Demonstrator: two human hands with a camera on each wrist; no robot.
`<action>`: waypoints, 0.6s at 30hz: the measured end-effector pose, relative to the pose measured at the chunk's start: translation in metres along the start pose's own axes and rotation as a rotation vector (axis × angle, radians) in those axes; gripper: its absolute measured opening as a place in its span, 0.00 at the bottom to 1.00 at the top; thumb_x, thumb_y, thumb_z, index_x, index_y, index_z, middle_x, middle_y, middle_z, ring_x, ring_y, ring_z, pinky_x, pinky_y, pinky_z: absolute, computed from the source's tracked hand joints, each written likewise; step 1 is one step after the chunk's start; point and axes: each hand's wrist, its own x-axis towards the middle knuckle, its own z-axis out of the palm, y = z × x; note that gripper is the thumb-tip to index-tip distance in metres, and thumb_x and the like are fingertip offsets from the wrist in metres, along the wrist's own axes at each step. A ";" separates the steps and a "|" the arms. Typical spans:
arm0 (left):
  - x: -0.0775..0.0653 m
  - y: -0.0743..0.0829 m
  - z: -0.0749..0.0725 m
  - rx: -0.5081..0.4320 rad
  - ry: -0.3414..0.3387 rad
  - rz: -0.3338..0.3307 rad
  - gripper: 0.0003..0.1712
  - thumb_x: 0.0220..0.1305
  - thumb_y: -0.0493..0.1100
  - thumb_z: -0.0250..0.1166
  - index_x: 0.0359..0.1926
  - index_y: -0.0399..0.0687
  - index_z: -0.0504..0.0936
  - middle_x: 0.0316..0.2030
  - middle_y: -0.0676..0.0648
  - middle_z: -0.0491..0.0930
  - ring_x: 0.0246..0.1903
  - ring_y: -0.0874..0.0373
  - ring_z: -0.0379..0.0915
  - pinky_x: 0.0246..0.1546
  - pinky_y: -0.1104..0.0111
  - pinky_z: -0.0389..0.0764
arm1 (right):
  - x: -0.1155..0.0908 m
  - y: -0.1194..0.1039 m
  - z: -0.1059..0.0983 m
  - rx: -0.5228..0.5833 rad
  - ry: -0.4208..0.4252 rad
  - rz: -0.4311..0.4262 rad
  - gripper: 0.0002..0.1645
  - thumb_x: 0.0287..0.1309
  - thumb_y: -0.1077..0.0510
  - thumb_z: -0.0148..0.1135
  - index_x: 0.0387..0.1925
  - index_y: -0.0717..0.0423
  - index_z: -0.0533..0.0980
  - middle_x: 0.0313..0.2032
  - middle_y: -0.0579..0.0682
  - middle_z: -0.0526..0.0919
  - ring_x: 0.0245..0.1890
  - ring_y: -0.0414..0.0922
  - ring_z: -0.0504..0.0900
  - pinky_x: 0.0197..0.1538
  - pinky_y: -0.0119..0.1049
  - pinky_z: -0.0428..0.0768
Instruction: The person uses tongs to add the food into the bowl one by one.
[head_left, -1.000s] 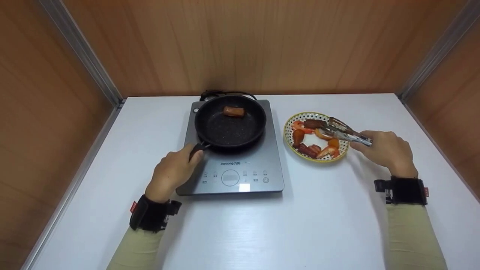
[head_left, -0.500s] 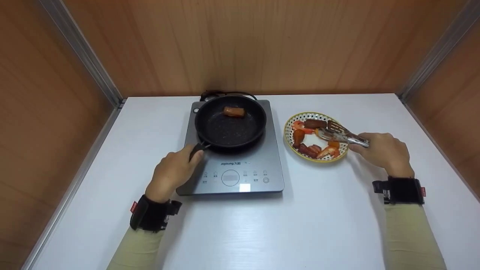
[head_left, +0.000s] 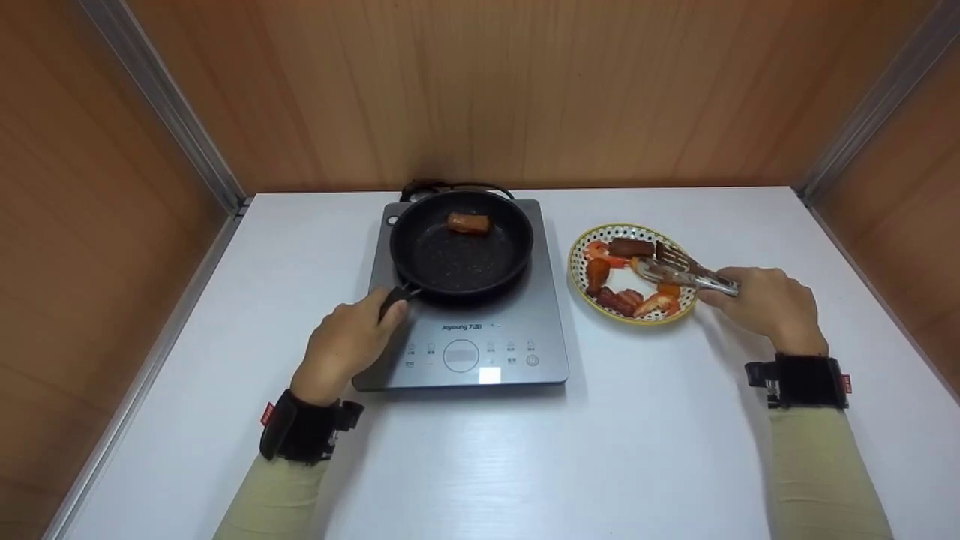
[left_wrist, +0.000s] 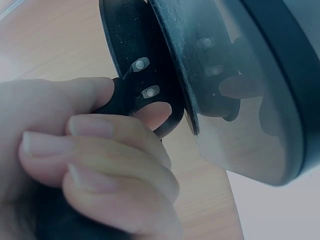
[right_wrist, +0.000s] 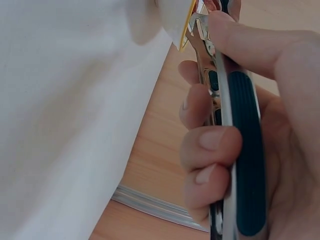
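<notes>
R hand (head_left: 771,304) is clenched round the tongs (head_left: 686,278); per the R wrist view, fingers are curled round the arms, thumb set nearer the front. Pan handle (head_left: 395,300) is gripped in the L hand (head_left: 345,341), fingers wrapped round it (L wrist view agrees).

Change: vs. 1 s ago, R hand & tongs have been shifted slightly, and the near tong arm has been brought further over the small orange pc (head_left: 636,265), which was more exposed then. Vs. 0.5 s ago, hardly any diff. Judged from that, a pick-up at the plate is prob. under way; whether the pc is pinched btwn the tips can't be told, as it's partly hidden. Pan & L hand are unmoved.

Containers: plate (head_left: 621,280), w/ dotted wall & yellow rim, is ringed w/ food round a bare centre. Dark sausage pc (head_left: 630,247) is lying at the far side, next to shrimp (head_left: 600,252); brownish-orange pc (head_left: 597,275) at the left; dark-red pc (head_left: 615,301) & more shrimp (head_left: 658,304) along the near side; another orange pc (head_left: 667,288) just under the tongs.

In the pan (head_left: 461,262), one brown sausage pc (head_left: 468,223) is lying on its side toward the far wall, well apart from the handle. Pan is set on the far half of the induction cooker (head_left: 517,315), which is stood on the white table (head_left: 637,450), left of the plate.
</notes>
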 end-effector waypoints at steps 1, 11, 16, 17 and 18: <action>0.000 0.000 0.000 0.001 -0.001 -0.002 0.19 0.85 0.58 0.51 0.51 0.47 0.74 0.37 0.38 0.83 0.33 0.46 0.77 0.29 0.56 0.73 | 0.000 0.000 -0.001 0.001 -0.004 -0.003 0.42 0.70 0.31 0.64 0.65 0.62 0.79 0.51 0.71 0.85 0.39 0.60 0.81 0.30 0.48 0.73; 0.000 0.001 -0.001 -0.002 -0.009 -0.014 0.20 0.85 0.58 0.51 0.51 0.46 0.75 0.35 0.39 0.82 0.32 0.46 0.77 0.29 0.57 0.73 | -0.001 0.000 -0.002 0.028 -0.029 -0.004 0.45 0.70 0.28 0.61 0.66 0.63 0.78 0.54 0.71 0.84 0.41 0.61 0.81 0.31 0.48 0.73; -0.001 0.000 -0.001 0.002 -0.003 -0.006 0.19 0.85 0.57 0.51 0.51 0.46 0.74 0.34 0.39 0.82 0.31 0.46 0.77 0.28 0.57 0.73 | 0.002 0.000 0.003 0.028 -0.026 0.001 0.45 0.70 0.28 0.62 0.65 0.63 0.78 0.54 0.72 0.84 0.41 0.61 0.81 0.33 0.50 0.75; -0.001 0.000 -0.001 0.002 -0.001 -0.004 0.19 0.85 0.57 0.51 0.51 0.46 0.74 0.34 0.39 0.82 0.31 0.46 0.77 0.28 0.57 0.73 | 0.002 -0.001 0.004 0.027 -0.026 0.000 0.45 0.70 0.28 0.62 0.65 0.63 0.79 0.54 0.72 0.84 0.42 0.61 0.81 0.33 0.51 0.75; -0.001 0.000 0.000 0.003 -0.001 -0.002 0.19 0.85 0.57 0.51 0.51 0.46 0.74 0.34 0.39 0.82 0.31 0.46 0.77 0.28 0.57 0.73 | 0.002 -0.001 0.004 0.030 -0.027 0.002 0.46 0.70 0.28 0.62 0.65 0.64 0.78 0.54 0.72 0.84 0.41 0.61 0.81 0.33 0.51 0.75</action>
